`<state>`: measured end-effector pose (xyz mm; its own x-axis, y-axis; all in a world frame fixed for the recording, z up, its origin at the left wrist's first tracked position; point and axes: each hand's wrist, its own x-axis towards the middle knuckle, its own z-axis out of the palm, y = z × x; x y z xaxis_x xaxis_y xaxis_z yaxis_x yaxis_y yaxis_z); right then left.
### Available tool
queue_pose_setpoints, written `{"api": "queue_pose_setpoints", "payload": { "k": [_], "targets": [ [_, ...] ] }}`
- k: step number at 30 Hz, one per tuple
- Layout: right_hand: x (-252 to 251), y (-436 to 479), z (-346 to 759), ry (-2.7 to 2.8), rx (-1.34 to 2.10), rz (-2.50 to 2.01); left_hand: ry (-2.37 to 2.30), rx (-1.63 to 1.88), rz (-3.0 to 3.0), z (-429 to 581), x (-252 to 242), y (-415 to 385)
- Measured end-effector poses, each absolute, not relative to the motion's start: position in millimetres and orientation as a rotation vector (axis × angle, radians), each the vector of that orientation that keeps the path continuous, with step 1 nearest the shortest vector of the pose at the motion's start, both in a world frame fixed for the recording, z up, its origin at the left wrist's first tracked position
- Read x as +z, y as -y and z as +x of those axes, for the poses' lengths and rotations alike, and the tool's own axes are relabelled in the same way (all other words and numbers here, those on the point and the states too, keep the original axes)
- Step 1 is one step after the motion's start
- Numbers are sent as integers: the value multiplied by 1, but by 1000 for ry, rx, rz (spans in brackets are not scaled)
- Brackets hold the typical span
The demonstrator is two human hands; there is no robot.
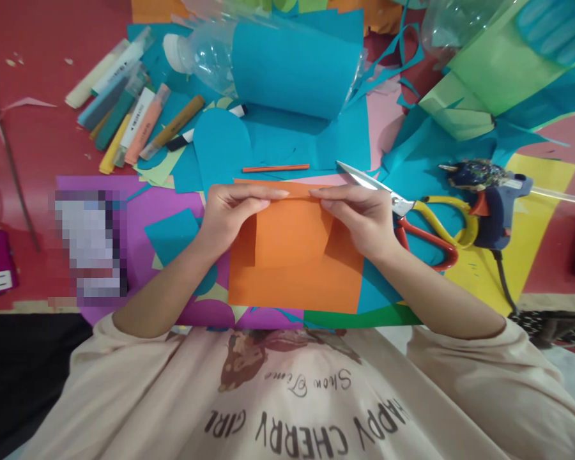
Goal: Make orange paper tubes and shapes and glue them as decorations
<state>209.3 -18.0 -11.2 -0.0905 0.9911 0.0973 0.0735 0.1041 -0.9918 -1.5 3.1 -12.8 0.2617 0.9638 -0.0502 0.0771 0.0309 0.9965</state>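
An orange paper sheet [294, 275] lies in front of me over other coloured papers. My left hand [232, 214] pinches its far edge between thumb and fingers, left of the middle. On the same edge, to the right, my right hand [359, 214] pinches it too, with a short gap between the two sets of fingertips. Between them the edge seems narrowly folded or rolled; which one I cannot tell. Just beyond the sheet rests a thin orange paper stick [275, 168]. Scissors [402, 204] with one yellow and one red handle lie open beside my right hand.
A plastic bottle [201, 57] wrapped in blue paper lies at the back. Several markers [146, 124] are heaped at the far left. A blurred-out phone-like object [89, 243] lies on purple paper. At right, a glue gun [496, 211] rests on yellow paper [531, 255], its cord trailing nearer.
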Motion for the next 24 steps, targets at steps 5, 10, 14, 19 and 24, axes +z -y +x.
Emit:
{"api": "queue_pose_setpoints", "payload": {
  "k": [5, 10, 14, 19, 24],
  "targets": [
    [-13, 19, 209, 1362, 1166, -1104, -1054, 938, 1390, -4, -14, -3],
    [-12, 21, 210, 1455, 1174, -1067, -1096, 838, 1572, -3, -7, -1],
    [-9, 21, 211, 1552, 1172, -1079, -1164, 694, 1594, 1, 0, 1],
    [-7, 21, 211, 1568, 1174, -1123, -1149, 721, 1585, 1, -1, 0],
    [-8, 21, 208, 1484, 1228, -1096, -1156, 718, 1663, 2, -1, 1]
  ]
}}
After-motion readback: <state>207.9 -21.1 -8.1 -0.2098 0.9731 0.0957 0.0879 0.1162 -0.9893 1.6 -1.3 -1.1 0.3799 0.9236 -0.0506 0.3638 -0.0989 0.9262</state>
